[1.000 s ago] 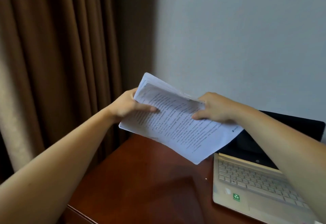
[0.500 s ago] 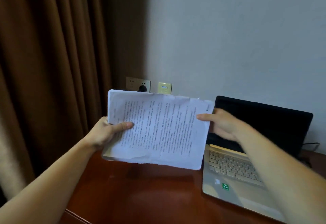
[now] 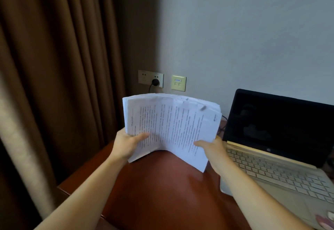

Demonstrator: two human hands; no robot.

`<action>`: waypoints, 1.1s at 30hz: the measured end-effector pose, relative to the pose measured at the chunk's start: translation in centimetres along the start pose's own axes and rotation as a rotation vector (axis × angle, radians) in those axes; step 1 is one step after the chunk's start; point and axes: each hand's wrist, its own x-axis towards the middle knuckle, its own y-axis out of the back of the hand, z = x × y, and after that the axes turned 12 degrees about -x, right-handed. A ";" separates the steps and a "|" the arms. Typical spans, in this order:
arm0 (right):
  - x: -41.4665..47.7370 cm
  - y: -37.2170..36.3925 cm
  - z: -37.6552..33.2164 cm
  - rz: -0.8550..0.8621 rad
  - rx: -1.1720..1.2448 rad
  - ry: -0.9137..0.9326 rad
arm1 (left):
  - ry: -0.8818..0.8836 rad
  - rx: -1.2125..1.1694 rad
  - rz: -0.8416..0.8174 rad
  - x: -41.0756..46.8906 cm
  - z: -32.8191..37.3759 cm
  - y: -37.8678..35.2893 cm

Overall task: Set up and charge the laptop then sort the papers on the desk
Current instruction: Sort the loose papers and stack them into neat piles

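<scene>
Over the counter (image 3: 162, 190) both forearms were stretched forward. The papers (image 3: 171, 126) were held upright, gripped at the lower edge by the left hand (image 3: 126, 144) and right hand (image 3: 210, 147), thumbs in front, fingers hidden behind, probably for squaring the stack. Beyond, the laptop (image 3: 274, 159) was left open, its plug (image 3: 155, 82) seated.

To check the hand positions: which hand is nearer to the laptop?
Right. The right hand grips the paper stack close beside the laptop; the left hand holds the stack's far edge, away from it.
</scene>
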 end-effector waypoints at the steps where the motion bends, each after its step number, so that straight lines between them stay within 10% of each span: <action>1: -0.1 -0.1 0.3 0.008 -0.007 -0.003 | 0.002 -0.013 0.000 -0.2 -0.3 0.0; 8: -0.7 0.4 -5.7 0.247 0.003 0.250 | -0.201 -0.068 0.237 0.2 6.3 -2.6; 13: 0.1 -0.4 -7.2 0.385 0.080 0.072 | -0.059 -0.112 0.427 0.4 8.2 -4.3; 33: -0.1 0.4 -2.2 0.132 -0.082 0.140 | -0.296 0.153 0.122 0.2 6.4 -2.4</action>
